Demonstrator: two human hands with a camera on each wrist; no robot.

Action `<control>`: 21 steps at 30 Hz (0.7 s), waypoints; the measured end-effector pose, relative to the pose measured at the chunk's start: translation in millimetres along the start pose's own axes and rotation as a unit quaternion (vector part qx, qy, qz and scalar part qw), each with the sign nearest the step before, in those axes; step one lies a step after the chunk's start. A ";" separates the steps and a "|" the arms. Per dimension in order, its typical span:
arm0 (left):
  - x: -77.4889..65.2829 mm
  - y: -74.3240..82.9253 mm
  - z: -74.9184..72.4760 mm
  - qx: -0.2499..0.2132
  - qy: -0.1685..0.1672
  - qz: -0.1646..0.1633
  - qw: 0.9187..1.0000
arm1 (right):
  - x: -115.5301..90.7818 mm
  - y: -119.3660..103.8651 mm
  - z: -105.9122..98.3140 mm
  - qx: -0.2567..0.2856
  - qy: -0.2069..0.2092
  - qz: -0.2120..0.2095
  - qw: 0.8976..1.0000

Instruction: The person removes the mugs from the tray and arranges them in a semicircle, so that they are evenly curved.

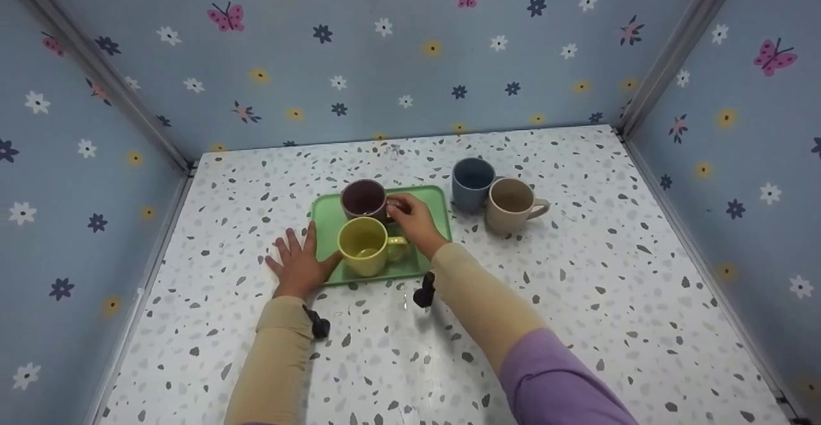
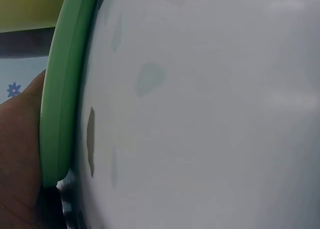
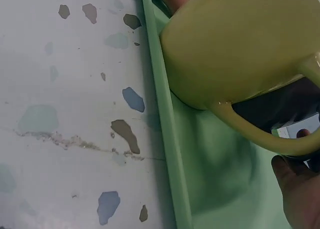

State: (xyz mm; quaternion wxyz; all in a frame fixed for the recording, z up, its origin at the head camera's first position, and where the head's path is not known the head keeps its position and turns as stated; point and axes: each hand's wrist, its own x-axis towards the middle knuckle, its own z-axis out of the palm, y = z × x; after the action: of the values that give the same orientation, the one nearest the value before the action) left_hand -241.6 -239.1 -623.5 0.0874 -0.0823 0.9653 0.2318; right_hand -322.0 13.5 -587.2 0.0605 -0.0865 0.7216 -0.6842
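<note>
A green tray (image 1: 330,223) carries two mugs. The dark maroon mug (image 1: 363,198) stands at its back, its handle pointing right. In front of it is the yellow mug (image 1: 364,247), which hides part of the maroon one. My right hand (image 1: 414,221) pinches the maroon mug's handle between thumb and fingers. With fingers spread, my left hand (image 1: 300,265) rests at the tray's left edge, the thumb lying over the rim close to the yellow mug. In the right wrist view the yellow mug (image 3: 235,44) fills the top right, with right fingertips (image 3: 287,176) behind its handle.
Just right of the tray, a blue mug (image 1: 473,184) and a beige mug (image 1: 511,207) stand side by side, the beige one's handle to the right. The speckled white table (image 1: 577,297) is enclosed by blue patterned panels (image 1: 397,53) at the back and sides.
</note>
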 end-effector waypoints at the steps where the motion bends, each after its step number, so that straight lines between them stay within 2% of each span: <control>1: 0.2 0.4 0.5 0.000 0.000 0.001 1.000 | 0.3 -0.4 0.3 0.003 0.008 0.005 1.000; 5: -0.1 1.2 1.3 0.001 0.001 0.001 1.000 | 1.2 -2.2 0.8 0.007 0.030 0.018 0.999; 9: -0.5 1.6 0.7 0.000 0.005 0.000 1.000 | 1.8 -4.2 1.7 0.014 0.036 0.017 0.999; 21: -0.1 -2.7 1.0 -0.006 0.001 0.000 1.000 | 2.1 -2.6 -0.7 -0.011 0.055 0.013 0.998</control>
State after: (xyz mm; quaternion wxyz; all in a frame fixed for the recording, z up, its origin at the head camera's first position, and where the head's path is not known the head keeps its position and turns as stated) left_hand -240.8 -241.0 -625.5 0.0862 -0.0825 0.9641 0.2371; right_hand -324.1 13.6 -584.5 0.0285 -0.0398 0.7326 -0.6788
